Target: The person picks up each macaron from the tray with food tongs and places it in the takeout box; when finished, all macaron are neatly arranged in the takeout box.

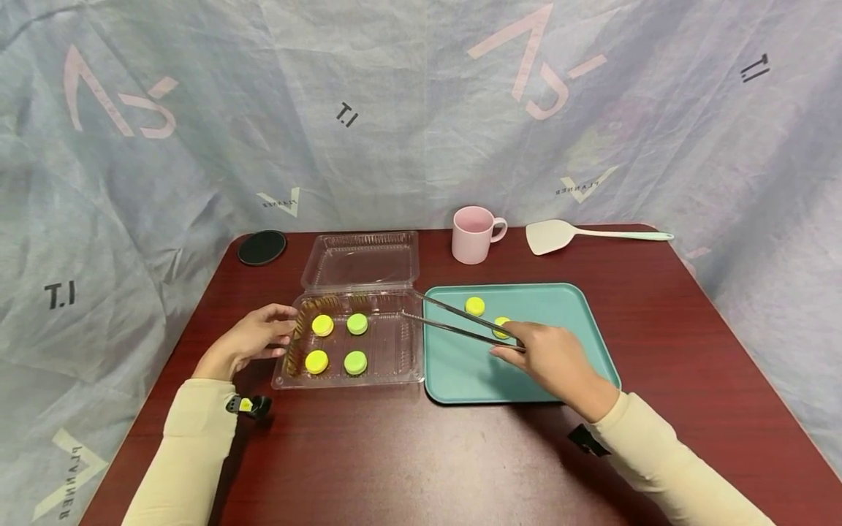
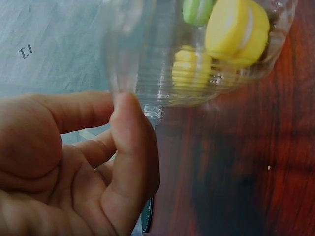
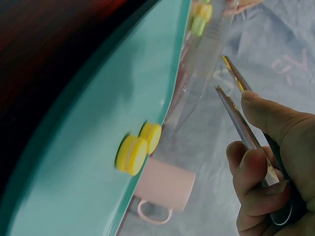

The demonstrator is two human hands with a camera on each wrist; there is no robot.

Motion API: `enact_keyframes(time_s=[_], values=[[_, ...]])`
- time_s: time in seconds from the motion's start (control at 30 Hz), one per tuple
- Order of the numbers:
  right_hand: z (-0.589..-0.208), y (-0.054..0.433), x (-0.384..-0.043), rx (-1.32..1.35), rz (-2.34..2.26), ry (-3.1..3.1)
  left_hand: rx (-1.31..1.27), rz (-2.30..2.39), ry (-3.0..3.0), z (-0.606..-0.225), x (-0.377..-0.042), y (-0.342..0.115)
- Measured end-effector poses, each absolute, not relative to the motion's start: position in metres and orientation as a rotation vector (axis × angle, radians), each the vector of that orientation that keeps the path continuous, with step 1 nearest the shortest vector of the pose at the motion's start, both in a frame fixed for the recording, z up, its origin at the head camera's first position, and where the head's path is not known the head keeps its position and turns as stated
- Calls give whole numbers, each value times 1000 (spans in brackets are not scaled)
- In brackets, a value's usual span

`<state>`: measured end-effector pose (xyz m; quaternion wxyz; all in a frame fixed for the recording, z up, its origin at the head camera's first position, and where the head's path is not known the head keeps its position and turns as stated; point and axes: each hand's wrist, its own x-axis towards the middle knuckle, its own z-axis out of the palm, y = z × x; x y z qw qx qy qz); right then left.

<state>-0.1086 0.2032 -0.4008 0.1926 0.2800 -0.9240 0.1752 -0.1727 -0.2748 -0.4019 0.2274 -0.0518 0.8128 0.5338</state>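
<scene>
My left hand (image 1: pixel 259 336) pinches the left rim of a clear plastic clamshell container (image 2: pixel 125 54) between thumb and finger. The container's lid (image 1: pixel 362 259) lies folded back behind its base. In the base sit two yellow macarons, one near the front (image 1: pixel 316 361), and two green macarons, one at the back (image 1: pixel 357 324). My right hand (image 1: pixel 552 358) grips metal tongs (image 1: pixel 460 330), whose tips stand apart over the container's right side with nothing between them. On the teal tray (image 1: pixel 460 380) lie two yellow macarons (image 3: pixel 131 155), one partly hidden behind the tongs and right hand in the head view.
A pink mug (image 1: pixel 471 235) stands behind the tray, its handle to the right. Farther right lies a spatula (image 1: pixel 551 237) with a pale green handle. A black round coaster (image 1: pixel 262 248) is at the back left corner. A grey cloth (image 1: pixel 395 146) hangs behind the table.
</scene>
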Motion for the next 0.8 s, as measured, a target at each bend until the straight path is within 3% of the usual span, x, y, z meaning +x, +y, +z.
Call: enact_keyframes(time_s=[0.8], values=[[-413, 255, -96, 530, 414, -2668, -145, 1469, 2242, -402, -173, -274]])
